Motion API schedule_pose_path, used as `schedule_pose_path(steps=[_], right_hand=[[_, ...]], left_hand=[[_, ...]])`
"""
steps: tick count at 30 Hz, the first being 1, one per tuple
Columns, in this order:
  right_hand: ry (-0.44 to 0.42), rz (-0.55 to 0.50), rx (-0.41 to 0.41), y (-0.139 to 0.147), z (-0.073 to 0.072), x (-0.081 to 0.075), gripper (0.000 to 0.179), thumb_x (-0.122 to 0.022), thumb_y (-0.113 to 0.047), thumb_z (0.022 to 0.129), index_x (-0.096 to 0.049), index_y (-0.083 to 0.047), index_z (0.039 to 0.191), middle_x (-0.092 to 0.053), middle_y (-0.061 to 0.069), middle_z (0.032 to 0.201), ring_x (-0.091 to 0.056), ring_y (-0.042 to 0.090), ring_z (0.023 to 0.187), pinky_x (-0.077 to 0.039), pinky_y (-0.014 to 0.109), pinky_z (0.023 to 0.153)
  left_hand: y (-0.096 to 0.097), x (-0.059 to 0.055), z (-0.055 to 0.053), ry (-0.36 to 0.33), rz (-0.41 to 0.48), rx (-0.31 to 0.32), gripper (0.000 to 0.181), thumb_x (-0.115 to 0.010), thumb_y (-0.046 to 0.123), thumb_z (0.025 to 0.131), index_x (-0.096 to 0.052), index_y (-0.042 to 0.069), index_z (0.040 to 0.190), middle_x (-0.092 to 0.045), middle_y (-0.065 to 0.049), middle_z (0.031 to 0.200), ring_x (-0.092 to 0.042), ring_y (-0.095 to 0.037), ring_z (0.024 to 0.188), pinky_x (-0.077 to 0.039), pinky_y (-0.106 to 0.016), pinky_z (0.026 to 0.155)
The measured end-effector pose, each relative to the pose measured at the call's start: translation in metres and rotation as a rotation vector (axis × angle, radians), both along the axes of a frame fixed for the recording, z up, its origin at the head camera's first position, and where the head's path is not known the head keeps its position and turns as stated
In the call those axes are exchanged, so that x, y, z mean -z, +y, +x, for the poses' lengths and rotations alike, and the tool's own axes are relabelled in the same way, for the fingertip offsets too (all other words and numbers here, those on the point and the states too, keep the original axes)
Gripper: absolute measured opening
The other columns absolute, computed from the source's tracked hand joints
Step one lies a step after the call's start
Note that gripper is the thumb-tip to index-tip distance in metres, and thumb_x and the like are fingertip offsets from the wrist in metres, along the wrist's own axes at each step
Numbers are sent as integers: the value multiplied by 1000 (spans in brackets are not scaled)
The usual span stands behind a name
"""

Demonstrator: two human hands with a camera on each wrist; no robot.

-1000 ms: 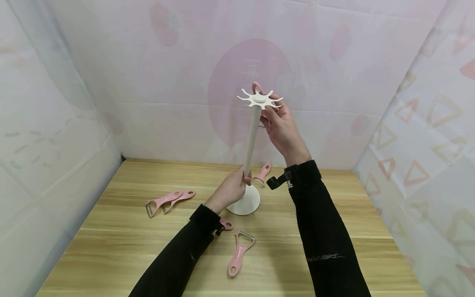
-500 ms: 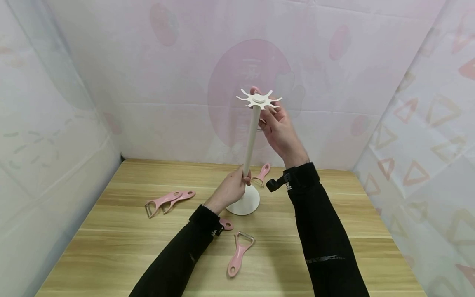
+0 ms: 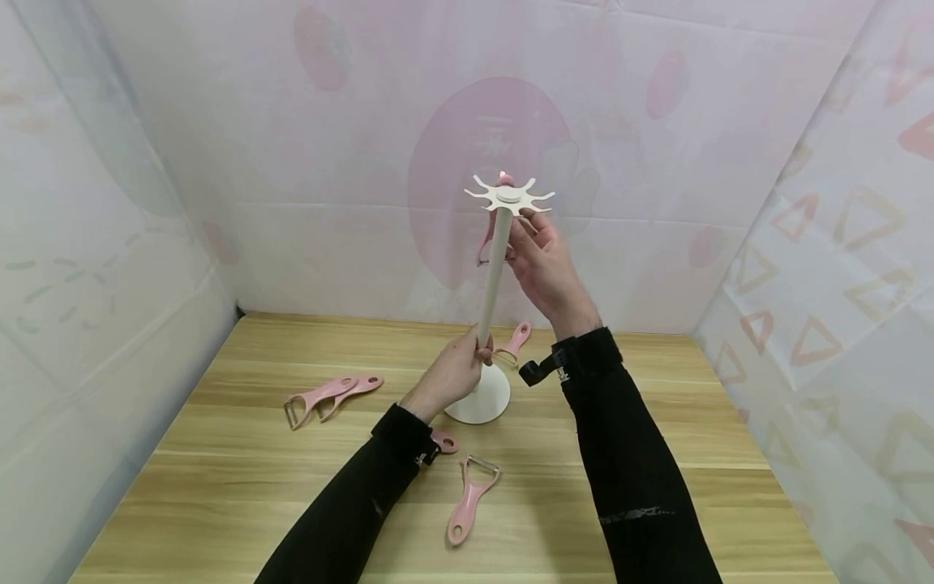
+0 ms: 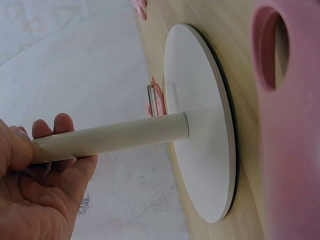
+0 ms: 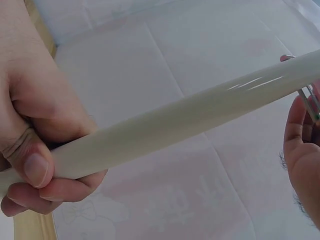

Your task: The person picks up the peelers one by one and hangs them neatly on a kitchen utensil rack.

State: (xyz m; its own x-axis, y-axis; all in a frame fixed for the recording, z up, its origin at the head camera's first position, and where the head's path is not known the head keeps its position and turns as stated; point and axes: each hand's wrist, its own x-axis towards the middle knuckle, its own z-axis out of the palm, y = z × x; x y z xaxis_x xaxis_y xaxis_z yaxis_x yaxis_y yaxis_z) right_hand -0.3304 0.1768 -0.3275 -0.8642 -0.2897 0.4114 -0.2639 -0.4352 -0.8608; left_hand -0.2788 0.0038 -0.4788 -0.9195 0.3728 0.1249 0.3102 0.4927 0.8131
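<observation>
In the head view, a white stand has a slim pole (image 3: 496, 276), a round base (image 3: 485, 399) and a ring of curved hooks (image 3: 508, 195) on top. My left hand (image 3: 454, 369) grips the pole low down, thumb and fingers wrapped round it in the left wrist view. At the far side of the hooks a pink peeler (image 3: 486, 238) hangs head down, its holed end at a back hook. My right hand (image 3: 547, 268) has its curled fingers at this peeler, partly hidden behind the pole. The right wrist view shows its metal blade (image 5: 308, 104) beside those fingertips.
Two pink peelers (image 3: 319, 397) overlap at the left of the wooden table (image 3: 241, 487). Another peeler (image 3: 467, 511) lies in front, one (image 3: 445, 442) is partly under the left cuff, and one (image 3: 518, 339) lies behind the base. Fabric walls (image 3: 328, 243) border the table.
The peeler's holed end has lowered onto the back of the hooks, and its blade end has moved left behind the pole. My right hand has dropped slightly and moved left; the left stays put.
</observation>
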Motion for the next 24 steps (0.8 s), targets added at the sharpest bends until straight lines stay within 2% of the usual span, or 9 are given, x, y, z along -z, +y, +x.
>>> schedule_pose_path(steps=[3, 7, 11, 15, 20, 24], right_hand=[[5, 3, 6, 1, 0, 3, 25, -70, -24, 117, -60, -20, 140, -75, -6, 133, -70, 9, 123, -56, 26, 106], [7, 21, 20, 3, 2, 5, 17, -59, -15, 123, -63, -23, 137, -74, -7, 131, -69, 8, 123, -56, 26, 107], [-7, 57, 52, 7, 3, 10, 32, -46, -3, 125, -67, -25, 134, -72, -7, 126, -67, 9, 115, -57, 26, 106], [-13, 120, 95, 13, 4, 17, 32, -47, -2, 124, -69, -24, 133, -70, -5, 126, -66, 11, 114, -60, 27, 106], [-19, 191, 148, 23, 5, 28, 23, -54, -5, 123, -66, -14, 140, -71, -5, 128, -69, 12, 119, -60, 28, 110], [-15, 264, 201, 34, 7, 37, 30, -58, -9, 123, -59, 2, 152, -71, -3, 130, -69, 14, 123, -60, 26, 113]], left_hand=[[0, 0, 1, -9, 5, 2, 9, -52, 14, 125, -60, 11, 122, -78, -18, 118, -59, -21, 88, -48, -31, 71], [-1, 0, 1, -16, 9, 5, 10, -51, 14, 126, -60, 11, 122, -78, -24, 122, -58, -20, 86, -47, -30, 70], [-1, 0, 2, -3, 6, 9, 10, -51, 12, 125, -60, 10, 122, -78, -25, 123, -58, -20, 87, -45, -30, 70], [-1, -1, 3, 9, 4, 9, 8, -52, 11, 125, -60, 9, 122, -78, -21, 118, -61, -22, 92, -46, -31, 72], [-1, -1, 3, 23, -1, 3, 7, -54, 10, 124, -61, 8, 122, -75, -11, 111, -65, -22, 98, -51, -34, 79], [-1, 0, 3, 34, -5, 1, 7, -55, 10, 124, -61, 8, 121, -75, -11, 111, -67, -22, 101, -53, -36, 85]])
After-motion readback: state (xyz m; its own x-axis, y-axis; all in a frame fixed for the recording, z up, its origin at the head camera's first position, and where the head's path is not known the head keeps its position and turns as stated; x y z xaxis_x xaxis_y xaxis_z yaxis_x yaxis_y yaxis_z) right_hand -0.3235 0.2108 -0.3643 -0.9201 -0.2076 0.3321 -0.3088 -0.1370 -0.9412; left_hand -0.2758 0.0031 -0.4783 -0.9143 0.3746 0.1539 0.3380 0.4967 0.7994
